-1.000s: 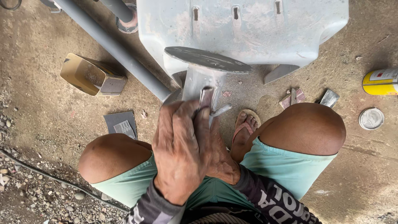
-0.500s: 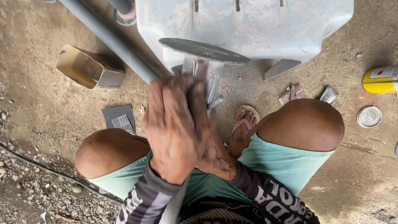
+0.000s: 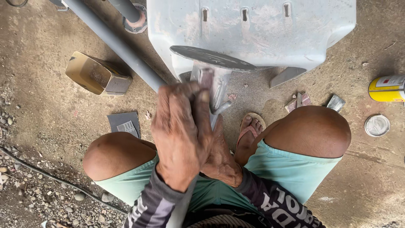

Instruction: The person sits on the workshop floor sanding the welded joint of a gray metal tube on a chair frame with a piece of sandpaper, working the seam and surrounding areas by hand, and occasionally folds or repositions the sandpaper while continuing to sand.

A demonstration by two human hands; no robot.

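Head view, looking down between two bent knees. Left hand (image 3: 181, 135) on top, fingers curled close and pressed against a small blurred strip of sandpaper (image 3: 206, 81) on the grey metal bracket (image 3: 215, 86); hand nearly closed, thumb side hidden. Right hand (image 3: 220, 158) beneath and just beside the left, wrapped around the lower part of the same bracket — fingers mostly covered, so grip only partly visible. Bracket standing upright under a dark round disc (image 3: 213, 58), the disc touching the underside of a large pale grey moulded shell (image 3: 253, 29).

To the left, a long grey pipe (image 3: 114, 42) running diagonally from the top edge down to the hands, very near the left knuckles — little room on that side. Further left, an open brown cardboard box (image 3: 95, 75) lying tilted, well apart. A dark sheet of sandpaper (image 3: 124, 122) flat on the concrete floor (image 3: 50, 109), just above the left knee. Loose gravel (image 3: 25, 194) along the lower left edge.

To the right, a sandalled foot (image 3: 249, 133) near the bracket, small scraps (image 3: 299, 101) beyond it. A yellow spray can (image 3: 387, 88) cut by the right edge, with a round metal lid (image 3: 377, 125) just below it, well apart from the hands.
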